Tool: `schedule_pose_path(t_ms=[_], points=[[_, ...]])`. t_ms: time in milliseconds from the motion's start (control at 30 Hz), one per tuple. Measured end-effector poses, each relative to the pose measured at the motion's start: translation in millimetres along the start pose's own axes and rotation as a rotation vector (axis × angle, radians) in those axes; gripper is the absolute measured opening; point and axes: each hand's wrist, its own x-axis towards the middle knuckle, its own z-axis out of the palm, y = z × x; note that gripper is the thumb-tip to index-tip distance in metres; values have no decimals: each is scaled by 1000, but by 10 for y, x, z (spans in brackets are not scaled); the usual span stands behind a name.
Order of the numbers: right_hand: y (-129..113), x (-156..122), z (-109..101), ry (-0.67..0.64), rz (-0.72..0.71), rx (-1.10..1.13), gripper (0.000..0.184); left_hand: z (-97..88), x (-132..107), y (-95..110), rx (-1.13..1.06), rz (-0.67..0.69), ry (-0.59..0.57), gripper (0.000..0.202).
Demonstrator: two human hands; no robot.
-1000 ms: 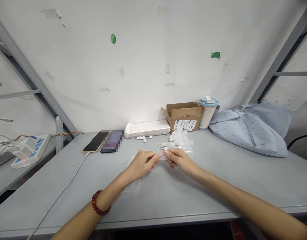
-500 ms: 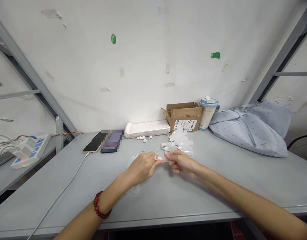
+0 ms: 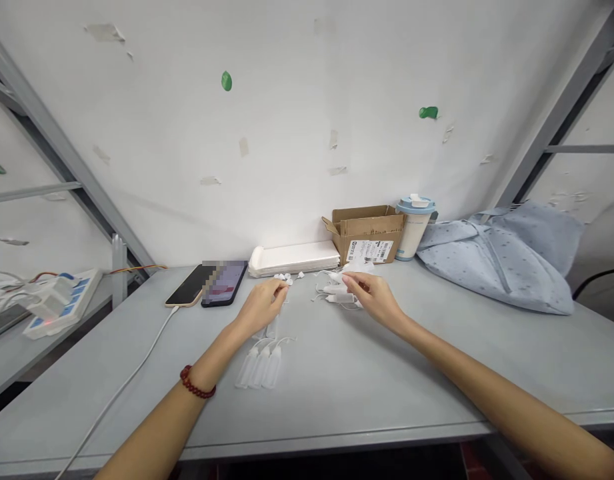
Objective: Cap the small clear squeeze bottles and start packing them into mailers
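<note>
My left hand (image 3: 263, 307) hovers over the table's middle, fingers pinched together beside a few small white caps (image 3: 284, 277). Whatever is between its fingertips is too small to make out. My right hand (image 3: 374, 298) is at the pile of small clear plastic bottles (image 3: 343, 298), thumb and fingers drawn together; the hand hides part of the pile, and I cannot make out what it holds. Thin white strings trail from the bottles' necks. Below my left hand lie several more such bottles (image 3: 260, 368) side by side, others partly hidden under the hand.
At the back stand a white stack of flat packs (image 3: 294, 258), an open cardboard box (image 3: 369, 233) and a lidded cup (image 3: 414, 229). A pale blue cloth bag (image 3: 497, 263) lies right. Two phones (image 3: 189, 285) and a white cable (image 3: 131, 380) are left, near a power strip (image 3: 67, 307).
My hands have moved apart from the bottle they held together. The left went up and left toward the caps, uncovering the laid-out bottles; the right went up to the pile.
</note>
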Motion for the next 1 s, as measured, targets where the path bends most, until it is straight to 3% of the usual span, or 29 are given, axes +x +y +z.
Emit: schedule_pose_path(t_ms=[233, 300, 667, 1000], points=[[270, 58, 73, 127, -373, -393, 30, 97, 56, -238, -18, 17, -34, 31], [324, 77, 92, 144, -422, -468, 29, 113, 71, -261, -46, 24, -63, 34], [287, 64, 117, 110, -319, -662, 25, 131, 153, -236, -31, -27, -209, 40], [197, 10, 154, 124, -345, -706, 23, 129, 164, -261, -9, -21, -93, 37]])
